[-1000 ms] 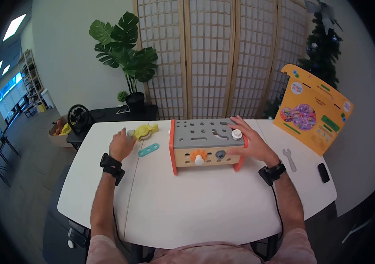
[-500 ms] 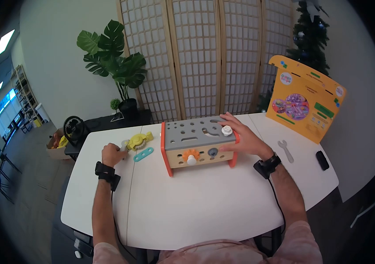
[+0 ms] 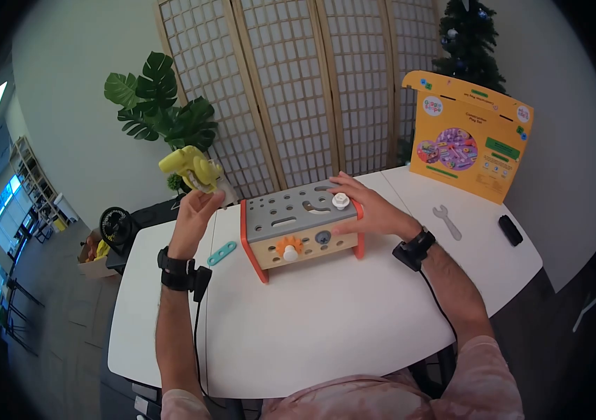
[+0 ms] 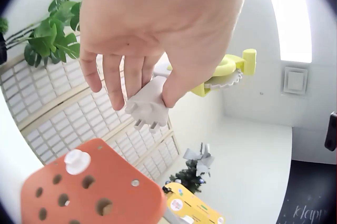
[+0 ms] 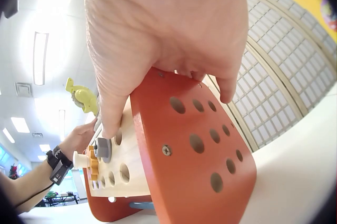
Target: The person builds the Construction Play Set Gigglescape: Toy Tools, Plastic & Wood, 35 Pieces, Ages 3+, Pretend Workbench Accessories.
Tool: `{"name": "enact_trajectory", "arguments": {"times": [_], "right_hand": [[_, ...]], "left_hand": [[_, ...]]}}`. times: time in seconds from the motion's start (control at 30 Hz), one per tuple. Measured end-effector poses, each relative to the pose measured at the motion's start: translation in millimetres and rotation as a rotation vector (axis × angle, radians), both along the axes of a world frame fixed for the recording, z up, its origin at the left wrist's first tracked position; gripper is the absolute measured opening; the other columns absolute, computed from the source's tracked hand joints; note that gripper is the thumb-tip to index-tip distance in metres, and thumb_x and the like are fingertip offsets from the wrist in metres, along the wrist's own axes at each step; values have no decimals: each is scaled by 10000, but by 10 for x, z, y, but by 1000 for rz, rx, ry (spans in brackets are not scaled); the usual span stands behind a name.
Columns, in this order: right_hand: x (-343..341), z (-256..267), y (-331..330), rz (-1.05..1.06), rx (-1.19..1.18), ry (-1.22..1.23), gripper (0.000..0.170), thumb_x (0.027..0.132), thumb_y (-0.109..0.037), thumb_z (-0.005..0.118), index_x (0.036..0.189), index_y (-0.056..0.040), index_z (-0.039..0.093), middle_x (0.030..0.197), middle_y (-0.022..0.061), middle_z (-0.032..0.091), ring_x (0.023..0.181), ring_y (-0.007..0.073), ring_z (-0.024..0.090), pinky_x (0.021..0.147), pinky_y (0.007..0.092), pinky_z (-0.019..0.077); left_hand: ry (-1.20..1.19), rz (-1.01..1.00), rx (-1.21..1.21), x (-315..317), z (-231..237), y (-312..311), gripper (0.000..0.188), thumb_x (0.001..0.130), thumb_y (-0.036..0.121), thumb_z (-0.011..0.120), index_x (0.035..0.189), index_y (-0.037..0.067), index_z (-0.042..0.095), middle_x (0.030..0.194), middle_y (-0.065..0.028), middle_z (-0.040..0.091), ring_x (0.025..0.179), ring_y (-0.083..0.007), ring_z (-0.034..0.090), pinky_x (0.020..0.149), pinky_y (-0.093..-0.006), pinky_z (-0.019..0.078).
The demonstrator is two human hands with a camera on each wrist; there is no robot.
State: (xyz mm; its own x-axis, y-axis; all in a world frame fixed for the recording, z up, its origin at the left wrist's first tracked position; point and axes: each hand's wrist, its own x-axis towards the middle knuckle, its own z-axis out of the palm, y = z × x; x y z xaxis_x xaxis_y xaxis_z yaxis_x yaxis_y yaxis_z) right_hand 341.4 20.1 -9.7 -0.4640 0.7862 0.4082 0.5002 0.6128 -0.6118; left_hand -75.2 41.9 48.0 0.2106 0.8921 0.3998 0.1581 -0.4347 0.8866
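My left hand (image 3: 196,217) holds up a yellow toy circular saw (image 3: 199,169) by its grey handle (image 4: 150,103), above the table's left side. The thumb and fingers pinch the handle, and the saw's serrated grey blade (image 4: 225,83) shows in the left wrist view. My right hand (image 3: 371,208) grips the right end of a toy workbench (image 3: 280,210), thumb on the wooden front and fingers over the top. An orange gear (image 3: 288,245) with a white bolt (image 3: 291,254) sits on the front beside a grey screw (image 3: 322,238). Another white bolt (image 3: 341,201) stands on top.
A teal strip with holes (image 3: 222,253) lies left of the workbench. To the right are a grey toy wrench (image 3: 446,222), a black object (image 3: 511,229) and an upright orange box (image 3: 473,126). Behind the table stand a potted plant (image 3: 158,98) and a lattice screen (image 3: 298,91).
My left hand has reached the toy saw's handle and raised the saw off the table. My right hand has stayed on the workbench's right end. The head view has shifted and tilted.
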Motion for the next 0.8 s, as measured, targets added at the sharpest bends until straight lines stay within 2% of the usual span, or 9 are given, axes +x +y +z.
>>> {"name": "enact_trajectory", "arguments": {"times": [0.1,0.17,0.23,0.4,0.47,0.57,0.7,0.73,0.8], "right_hand": [[8,7,12,4,-2,15,944,792,-473,978,1533,-37,587,1751,184,354,1696,363,147,1347,525,248],[8,18,5,1,0,17,944,791,-474,979,1532,-38,589,1751,185,353,1697,367,143,1346,524,246],[2,25,-7,7,-22,0,919,810,-417,977,1549,-53,569,1764,176,339,1704,351,117,1353,528,220],[1,29,-17,2,-23,-11,915,811,-408,978,1548,-54,569,1763,171,344,1704,346,123,1352,521,228],[4,2,9,-5,8,-6,931,802,-480,971,1535,-57,583,1749,180,356,1697,362,146,1348,530,249],[2,2,10,-9,9,-15,925,804,-481,969,1532,-58,585,1750,176,357,1697,362,144,1347,530,249],[-4,20,-8,-10,-8,-10,924,801,-466,974,1533,-58,585,1752,172,356,1698,359,141,1348,531,245],[-8,25,-17,-12,-21,-1,907,803,-416,979,1536,-60,581,1760,161,349,1703,345,125,1354,525,230],[-21,31,-21,-9,-44,7,893,806,-366,984,1539,-62,576,1767,150,343,1707,331,108,1360,519,216]], "left_hand": [[15,-114,41,229,-38,160,399,1103,251,704,1381,-29,645,1324,-79,742,1247,-150,667,1151,-342,472],[35,-165,30,308,-141,271,358,1098,204,709,1394,12,653,1312,-54,747,1231,-137,676,1137,-341,492],[122,-98,49,365,-218,305,336,1089,169,713,1380,9,660,1292,-44,747,1204,-130,680,1103,-327,504],[152,-109,71,319,-429,456,337,1067,133,724,1377,17,662,1263,-33,745,1179,-112,672,1062,-314,507],[145,-123,89,287,-466,498,354,1059,143,736,1383,24,657,1258,-23,741,1159,-108,672,1042,-311,512],[214,-102,74,257,-498,485,346,1067,157,732,1372,14,653,1249,-27,738,1154,-113,676,1022,-305,523],[166,-135,107,267,-560,499,350,1078,180,724,1362,-6,639,1244,-55,735,1181,-122,674,1051,-312,531],[161,-132,98,266,-566,503,350,1078,180,724,1362,-6,639,1244,-55,735,1181,-122,674,1051,-312,531],[263,-124,160,240,-556,524,350,1078,193,725,1351,-11,647,1233,-67,742,1180,-126,680,1073,-324,528]]}}
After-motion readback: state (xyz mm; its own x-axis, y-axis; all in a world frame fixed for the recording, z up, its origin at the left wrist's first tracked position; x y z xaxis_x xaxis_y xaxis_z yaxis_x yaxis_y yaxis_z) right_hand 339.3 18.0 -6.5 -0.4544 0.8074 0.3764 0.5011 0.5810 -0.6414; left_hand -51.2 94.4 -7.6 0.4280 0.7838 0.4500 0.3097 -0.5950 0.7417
